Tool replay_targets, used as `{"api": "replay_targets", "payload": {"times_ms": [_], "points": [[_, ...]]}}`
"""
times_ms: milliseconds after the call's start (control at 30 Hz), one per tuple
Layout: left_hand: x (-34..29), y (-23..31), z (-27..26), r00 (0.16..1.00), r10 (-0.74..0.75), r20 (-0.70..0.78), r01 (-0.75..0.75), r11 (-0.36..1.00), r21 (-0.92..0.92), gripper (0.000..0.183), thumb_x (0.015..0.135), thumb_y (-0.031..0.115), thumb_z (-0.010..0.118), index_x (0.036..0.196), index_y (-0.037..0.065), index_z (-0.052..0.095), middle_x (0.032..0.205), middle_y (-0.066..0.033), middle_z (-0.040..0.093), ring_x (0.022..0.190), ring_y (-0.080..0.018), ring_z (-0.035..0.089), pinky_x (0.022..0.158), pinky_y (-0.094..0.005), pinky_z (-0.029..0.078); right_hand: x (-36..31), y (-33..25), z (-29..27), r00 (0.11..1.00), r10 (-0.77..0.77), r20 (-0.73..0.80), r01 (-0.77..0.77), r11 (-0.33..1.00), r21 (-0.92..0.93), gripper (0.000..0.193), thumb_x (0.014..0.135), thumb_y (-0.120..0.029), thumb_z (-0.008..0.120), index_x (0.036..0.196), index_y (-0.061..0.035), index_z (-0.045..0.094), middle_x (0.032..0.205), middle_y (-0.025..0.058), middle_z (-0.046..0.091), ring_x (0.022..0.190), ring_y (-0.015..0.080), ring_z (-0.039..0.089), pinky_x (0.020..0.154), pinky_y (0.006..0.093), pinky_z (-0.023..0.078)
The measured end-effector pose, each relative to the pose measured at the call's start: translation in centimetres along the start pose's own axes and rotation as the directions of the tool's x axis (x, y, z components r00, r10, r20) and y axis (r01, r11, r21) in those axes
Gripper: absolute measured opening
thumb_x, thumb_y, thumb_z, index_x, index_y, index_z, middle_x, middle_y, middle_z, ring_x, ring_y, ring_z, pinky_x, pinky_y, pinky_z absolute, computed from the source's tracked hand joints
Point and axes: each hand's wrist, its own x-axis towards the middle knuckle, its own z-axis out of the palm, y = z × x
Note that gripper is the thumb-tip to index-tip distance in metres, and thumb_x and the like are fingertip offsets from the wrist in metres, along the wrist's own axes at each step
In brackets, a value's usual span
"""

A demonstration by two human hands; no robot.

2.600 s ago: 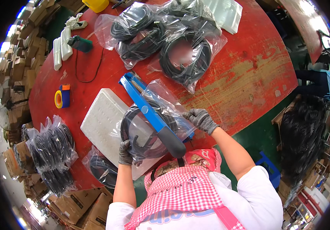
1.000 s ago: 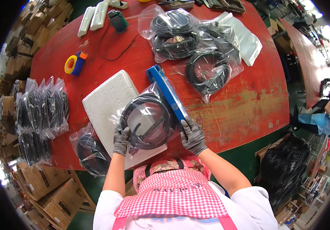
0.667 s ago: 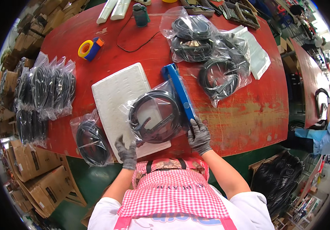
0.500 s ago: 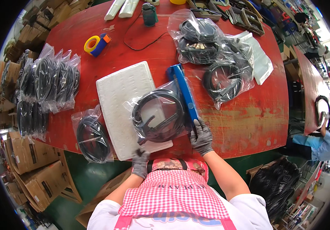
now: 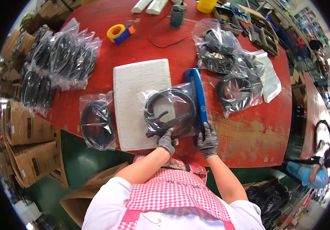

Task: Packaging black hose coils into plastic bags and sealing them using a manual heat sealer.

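Note:
A clear plastic bag with a coiled black cable (image 5: 190, 100) lies partly on a white foam board (image 5: 132, 99). Its right side reaches the long blue bar of a hand-pressed bag sealer (image 5: 199, 96). My left hand (image 5: 167, 142), in a grey glove, is closed on the bag's near edge, with the thumb partly hidden. My right hand (image 5: 208, 142), gloved alike, has its fingers around the near end of the blue bar. Left of the board lies another bagged cable coil (image 5: 97, 124).
Bagged cables stand bunched at the left (image 5: 67, 57) and lie piled at the right (image 5: 236, 90) beside flat plastic bags (image 5: 271, 78). A tape dispenser (image 5: 119, 33), green bottle (image 5: 176, 16) and parts trays (image 5: 262, 38) sit farther back. Cardboard boxes (image 5: 30, 126) stand off the table's left.
My left hand has moved from the board's near edge to the right and now grips the bag. My right hand stays at the sealer bar's near end. The whole view has shifted and turned.

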Motion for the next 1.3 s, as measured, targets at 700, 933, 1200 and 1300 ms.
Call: {"api": "replay_targets", "payload": {"times_ms": [700,933,1200,1300], "points": [[1.4,-2.3,2.7,0.991,-0.133,-0.026,0.127,0.979,-0.161,0.021,0.071,0.034,0.07,0.081,0.019,0.059,0.077,-0.0032,0.054,0.076,-0.0224,0.045,0.082,-0.0436,0.039,-0.2,0.0,0.0,1.0,0.023,0.012,-0.023,1.0,0.017,0.049,0.074,-0.016,0.054,0.121,-0.0055,0.046,0.119,0.0206,0.048,0.105,0.0354,0.05,0.087,0.0414,0.041],[0.4,-1.5,1.6,0.988,-0.134,0.081,0.145,0.979,-0.141,0.021,0.069,0.034,0.072,0.07,0.019,0.057,0.061,0.0036,0.055,0.059,-0.0141,0.05,0.063,-0.0368,0.044,3.6,0.7,-6.1,0.88,0.231,0.415,-0.441,0.723,0.532,0.046,0.076,-0.011,0.063,0.118,-0.0058,0.046,0.112,0.0117,0.052,0.102,0.0208,0.051,0.089,0.03,0.041],[1.4,5.1,-2.4,0.84,0.388,0.379,-0.242,0.893,-0.379,0.02,0.068,0.003,0.065,0.086,0.007,0.059,0.075,-0.0062,0.061,0.066,-0.0146,0.058,0.056,-0.027,0.049,10.9,-7.3,-12.0,0.924,0.213,0.317,-0.374,0.676,0.635,0.035,0.081,-0.011,0.06,0.114,-0.0036,0.051,0.108,0.0091,0.056,0.1,0.0153,0.052,0.087,0.0275,0.04],[-3.3,10.5,-4.0,0.677,0.529,0.511,-0.469,0.846,-0.254,0.036,0.062,-0.009,0.063,0.094,0.006,0.056,0.081,-0.0039,0.059,0.072,-0.0155,0.058,0.064,-0.0259,0.049,12.0,-9.9,-8.9,0.939,0.108,0.327,-0.269,0.823,0.5,0.041,0.08,-0.019,0.062,0.116,-0.0025,0.049,0.11,0.0121,0.055,0.102,0.0193,0.052,0.088,0.0297,0.039]]}}
